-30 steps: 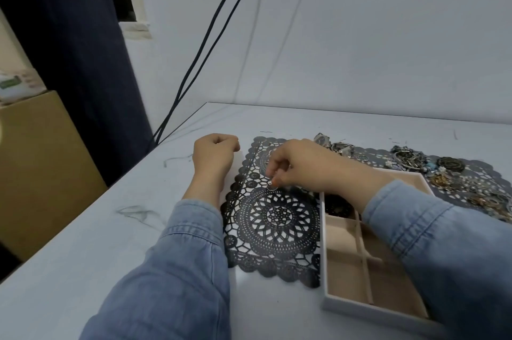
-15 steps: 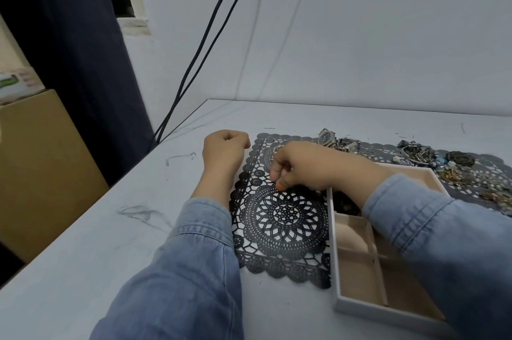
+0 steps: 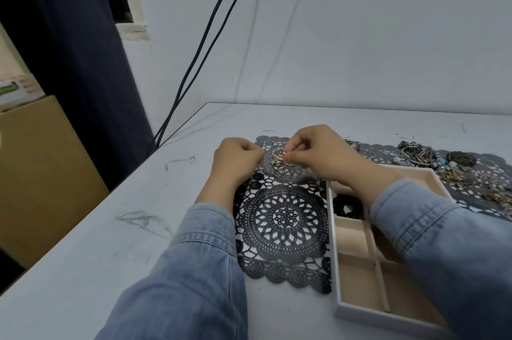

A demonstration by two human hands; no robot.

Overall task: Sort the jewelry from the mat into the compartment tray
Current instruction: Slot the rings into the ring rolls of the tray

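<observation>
1. The right hand (image 3: 318, 158), pressed low on the mat (image 3: 282, 224) half a second earlier, had come up with a bunch of silver rings (image 3: 279, 162) pinched between thumb and fingertips. The bunch hung just above the mat's far left part, its loops dangling.
2. The left hand (image 3: 238, 158) had moved in from the table (image 3: 83, 256) beside the mat to the bunch's left edge. Its fingers were curled, but it could not be told whether they gripped the rings or only touched them.
3. The pick-up looked done, so the carry to the tray (image 3: 332, 228) was probably next, unless the rings first needed pulling apart.
4. The tray sat just right of the bunch, with the right forearm lying across its far end. A dark piece (image 3: 347, 206) lay in one far compartment, and the near ones showed only beige floor.
5. The tray's raised left wall stood between the rings and the compartments, so the bunch would need lifting over it. The jewelry pile (image 3: 421, 156) lay well apart at the far right.
</observation>
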